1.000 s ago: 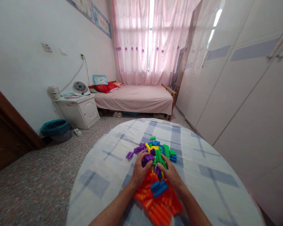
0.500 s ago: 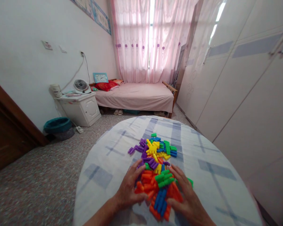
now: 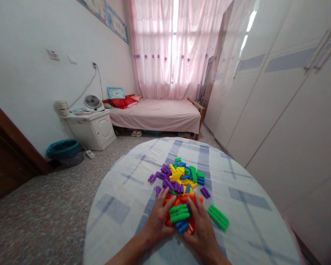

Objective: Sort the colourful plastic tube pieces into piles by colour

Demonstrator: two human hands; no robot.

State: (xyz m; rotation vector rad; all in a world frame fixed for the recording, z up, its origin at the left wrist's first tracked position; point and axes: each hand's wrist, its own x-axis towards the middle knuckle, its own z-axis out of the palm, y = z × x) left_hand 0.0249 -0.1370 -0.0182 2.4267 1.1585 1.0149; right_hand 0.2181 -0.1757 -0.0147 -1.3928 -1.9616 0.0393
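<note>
On the table (image 3: pixel 245 221), left hand (image 3: pixel 157 219) and right hand (image 3: pixel 202 230), fingers spread flat, gripping nothing, flank the block pile (image 3: pixel 180 215).

Two hands (image 3: pixel 158 217), one block pile (image 3: pixel 180 178)

no legible txt or nos. anywhere

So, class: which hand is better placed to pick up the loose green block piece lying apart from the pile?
Probably the right hand: the green piece lies on the tablecloth just beyond it, while the left hand cups the pile's far side.
</note>
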